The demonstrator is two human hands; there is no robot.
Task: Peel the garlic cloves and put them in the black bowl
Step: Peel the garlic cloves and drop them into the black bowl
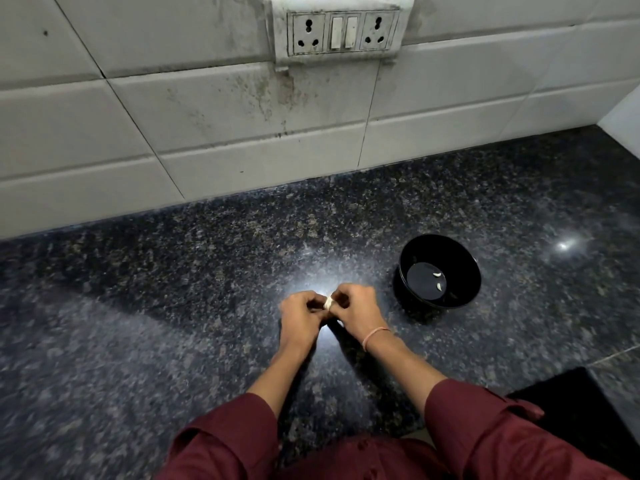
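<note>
Speckled dark granite counter [173, 306] runs across the frame. At lower centre the fingers [313, 303] of the left hand [301, 315] and the right hand [356, 311] are curled and pinch one garlic clove [328, 302] between them, over the counter. A thin thread band [375, 336] circles the right wrist; maroon sleeves [235, 434] cover the forearms. To the right, apart from the hands, stands the black bowl [450, 252] with two peeled cloves [437, 274] inside. Above, a white tiled wall [207, 116] carries a socket panel [343, 29]
</note>
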